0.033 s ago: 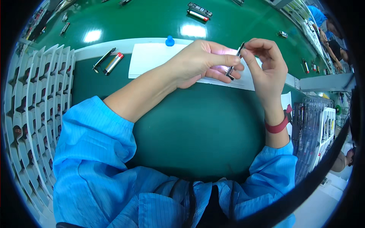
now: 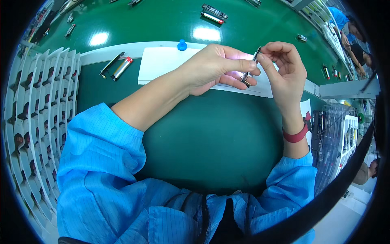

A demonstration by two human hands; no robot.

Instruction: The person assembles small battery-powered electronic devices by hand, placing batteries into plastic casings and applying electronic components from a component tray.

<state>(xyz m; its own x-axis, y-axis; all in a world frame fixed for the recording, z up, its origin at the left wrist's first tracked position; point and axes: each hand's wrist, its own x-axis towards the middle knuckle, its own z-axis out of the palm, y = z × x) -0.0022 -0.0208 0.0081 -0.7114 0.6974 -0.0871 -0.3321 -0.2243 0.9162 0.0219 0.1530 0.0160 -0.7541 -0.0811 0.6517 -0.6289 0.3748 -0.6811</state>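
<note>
A person in blue sleeves sits at a green work mat (image 2: 211,146), both bare hands raised together over white paper (image 2: 160,63). The left hand (image 2: 221,67) holds a slim dark part (image 2: 245,79) between thumb and fingers, its other fingers spread loosely beneath. The right hand (image 2: 284,65), with a red band (image 2: 296,135) at the wrist, has thumb and forefinger drawn narrow, pinching the part's upper end; its remaining fingers curl. The part stands tilted between the hands, its top leaning right, its middle hidden by the left thumb. A pinkish-white glow shows among the left fingers. On the paper's far edge is a blue knob (image 2: 182,45). To its left lie a silver cylinder with a red end (image 2: 122,68) and, just beside it, a thin dark strip (image 2: 111,65). White racks (image 2: 40,122) fill the left side; clear plastic trays (image 2: 325,138) are stacked at right. Further right, a co-worker in blue (image 2: 338,17) leans at the bench.
</note>
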